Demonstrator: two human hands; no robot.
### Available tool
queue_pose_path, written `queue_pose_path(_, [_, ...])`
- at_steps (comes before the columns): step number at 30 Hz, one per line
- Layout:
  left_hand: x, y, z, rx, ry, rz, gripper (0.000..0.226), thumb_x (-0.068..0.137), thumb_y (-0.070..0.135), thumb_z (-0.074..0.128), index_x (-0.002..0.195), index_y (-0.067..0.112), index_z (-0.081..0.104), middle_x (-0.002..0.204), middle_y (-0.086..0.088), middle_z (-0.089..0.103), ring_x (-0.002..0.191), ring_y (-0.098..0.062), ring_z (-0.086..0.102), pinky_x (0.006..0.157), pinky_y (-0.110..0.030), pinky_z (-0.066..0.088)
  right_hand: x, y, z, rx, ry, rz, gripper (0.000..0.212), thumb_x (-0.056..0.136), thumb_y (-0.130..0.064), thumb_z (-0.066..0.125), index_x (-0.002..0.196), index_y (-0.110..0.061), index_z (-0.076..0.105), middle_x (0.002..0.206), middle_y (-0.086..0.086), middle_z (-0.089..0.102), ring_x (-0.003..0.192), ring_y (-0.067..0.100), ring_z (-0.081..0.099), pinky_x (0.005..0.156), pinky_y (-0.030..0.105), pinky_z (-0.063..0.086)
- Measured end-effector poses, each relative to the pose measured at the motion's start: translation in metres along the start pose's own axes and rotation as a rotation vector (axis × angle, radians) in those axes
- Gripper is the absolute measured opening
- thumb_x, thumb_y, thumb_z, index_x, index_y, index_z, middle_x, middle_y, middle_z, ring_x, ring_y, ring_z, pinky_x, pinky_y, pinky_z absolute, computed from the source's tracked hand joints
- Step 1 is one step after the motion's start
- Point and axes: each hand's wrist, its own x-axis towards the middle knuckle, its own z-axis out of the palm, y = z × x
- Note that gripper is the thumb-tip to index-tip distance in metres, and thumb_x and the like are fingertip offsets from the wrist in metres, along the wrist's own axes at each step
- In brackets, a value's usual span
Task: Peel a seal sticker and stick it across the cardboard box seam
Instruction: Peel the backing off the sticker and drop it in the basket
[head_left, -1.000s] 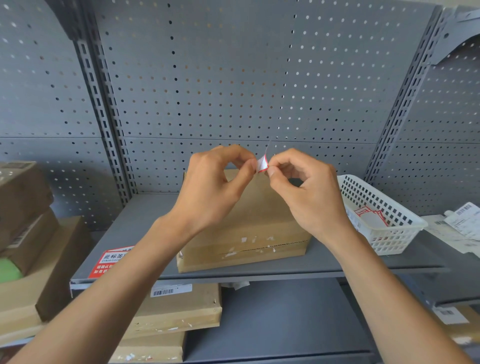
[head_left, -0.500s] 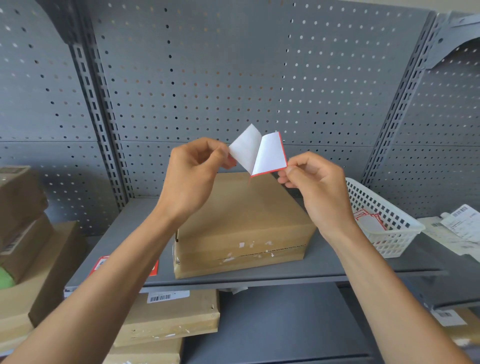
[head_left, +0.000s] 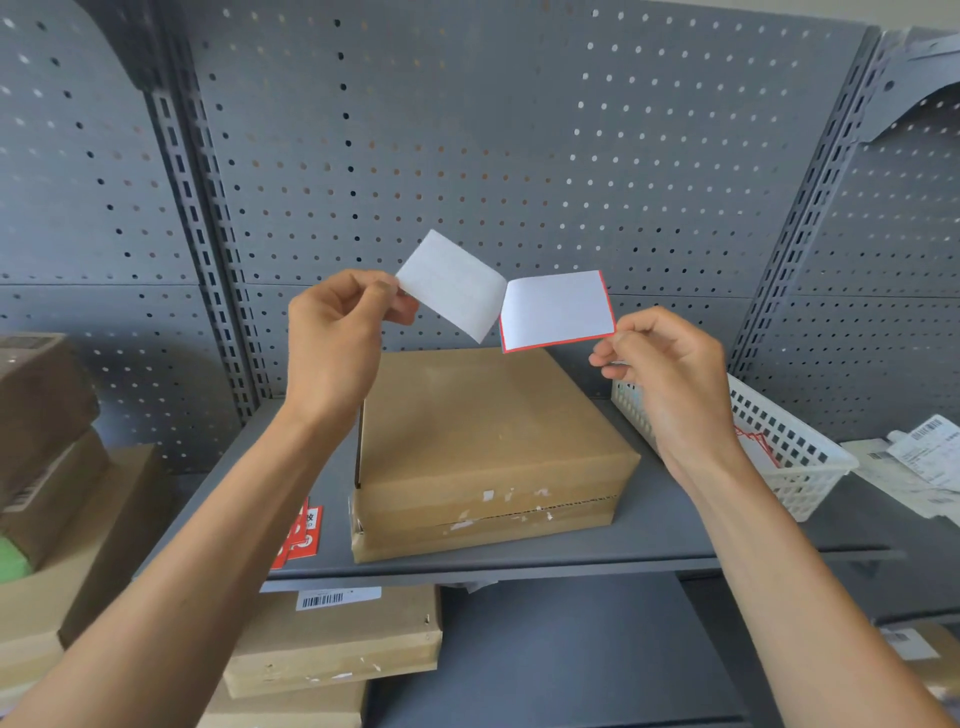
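A flat brown cardboard box (head_left: 488, 441) lies on the grey shelf (head_left: 660, 535), its seam running along the front face. Above it I hold a seal sticker spread apart into two sheets that still meet at one edge in the middle. My left hand (head_left: 337, 348) pinches the corner of the plain white backing sheet (head_left: 452, 286). My right hand (head_left: 665, 374) pinches the corner of the red-edged sticker (head_left: 556, 309), whose white underside faces me.
A white plastic basket (head_left: 795, 457) with more red stickers stands right of the box. Red labels (head_left: 301, 535) lie on the shelf at the left. Stacked cardboard boxes (head_left: 332, 639) sit below and at the far left. Papers (head_left: 919, 462) lie at the right.
My hands have moved apart from a tight pinch, and the sticker has peeled open from its backing, spreading wider with each frame. Both hands have risen a little above the box.
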Motion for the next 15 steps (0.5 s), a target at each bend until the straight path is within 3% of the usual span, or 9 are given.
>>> queue_pose_path(6, [0.008, -0.011, -0.008, 0.036, 0.076, 0.021, 0.022, 0.100, 0.014, 0.055, 0.089, 0.010, 0.073, 0.083, 0.001, 0.077, 0.076, -0.006, 0.070, 0.064, -0.008, 0.046, 0.005, 0.002, -0.007, -0.024, 0.032, 0.014, 0.027, 0.087, 0.000, 0.055, 0.073, -0.019, 0.067, 0.067, -0.005, 0.072, 0.077, 0.018, 0.071, 0.075, 0.033, 0.056])
queue_pose_path(15, [0.008, -0.015, -0.011, 0.057, 0.069, 0.041, 0.023, 0.099, 0.013, 0.054, 0.083, 0.014, 0.072, 0.084, -0.001, 0.077, 0.074, -0.004, 0.068, 0.062, -0.008, 0.044, 0.011, 0.000, -0.029, -0.031, 0.109, 0.038, 0.029, 0.087, -0.001, 0.056, 0.071, -0.022, 0.067, 0.068, -0.004, 0.073, 0.073, 0.016, 0.072, 0.076, 0.033, 0.057])
